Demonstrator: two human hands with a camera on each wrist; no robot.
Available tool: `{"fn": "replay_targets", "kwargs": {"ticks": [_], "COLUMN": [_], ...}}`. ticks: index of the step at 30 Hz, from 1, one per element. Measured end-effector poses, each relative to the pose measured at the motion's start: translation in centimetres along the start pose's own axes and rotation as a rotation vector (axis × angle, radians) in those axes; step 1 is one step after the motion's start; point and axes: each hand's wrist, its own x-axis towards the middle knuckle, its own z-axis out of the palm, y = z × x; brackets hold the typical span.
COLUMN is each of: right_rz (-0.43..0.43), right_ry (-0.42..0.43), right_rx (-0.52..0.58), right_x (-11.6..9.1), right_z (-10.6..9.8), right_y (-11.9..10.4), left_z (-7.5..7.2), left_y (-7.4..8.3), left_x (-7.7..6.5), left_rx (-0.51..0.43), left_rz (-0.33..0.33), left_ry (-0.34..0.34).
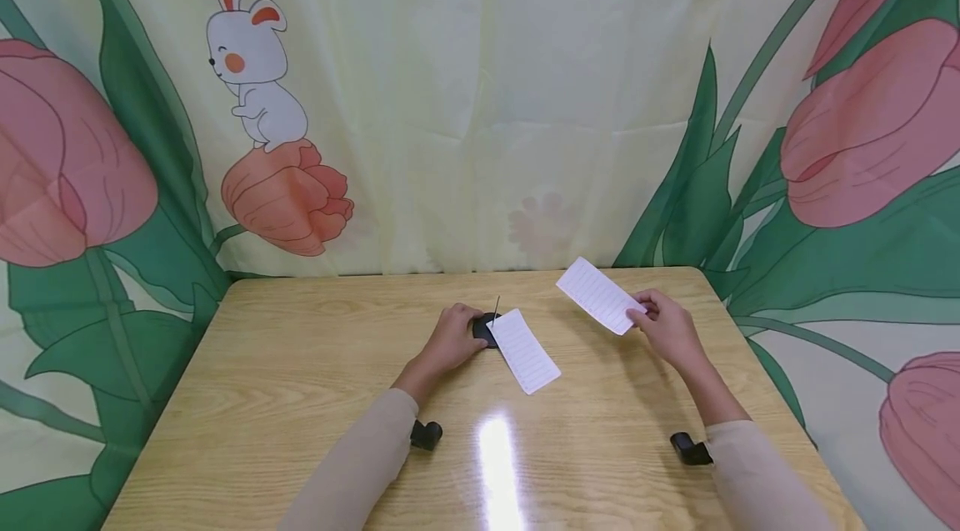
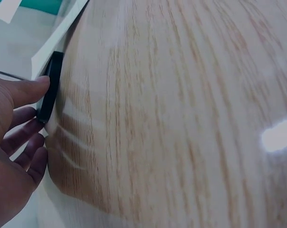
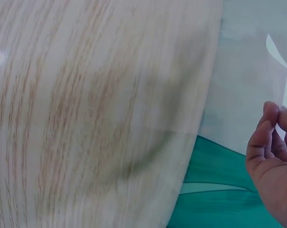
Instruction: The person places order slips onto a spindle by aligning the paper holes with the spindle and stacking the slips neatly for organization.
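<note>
A bill spike with a round black base (image 1: 484,333) and a thin upright needle (image 1: 497,308) stands on the table. My left hand (image 1: 453,337) grips the base from the left, thumb and fingers at its rim, as the left wrist view also shows on the black base (image 2: 52,90). One lined white paper slip (image 1: 525,353) lies slanted with its upper end at the needle; whether the needle pierces it, I cannot tell. Off to the right, my right hand (image 1: 667,329) pinches a second printed slip (image 1: 598,296) by its near corner, above the table.
The wooden table (image 1: 315,364) ends at the back against a curtain (image 1: 435,97) with a rabbit and tulips on it. A bright light reflection (image 1: 498,464) falls near the front. Black wrist devices (image 1: 426,435) sit at both sleeves.
</note>
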Motion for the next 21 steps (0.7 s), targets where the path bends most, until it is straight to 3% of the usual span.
{"fn": "replay_targets", "kwargs": {"ticks": [21], "right_rz": [-0.053], "right_ry": [0.003], "right_rx": [-0.029], "right_x": [-0.4], "right_z": [-1.1], "right_y": [-2.7], "left_z": [0.1], "left_y": [-0.3], "left_x": [0.1], "left_rx": [-0.018], "left_rz": [-0.012], "left_ry": [-0.002]}}
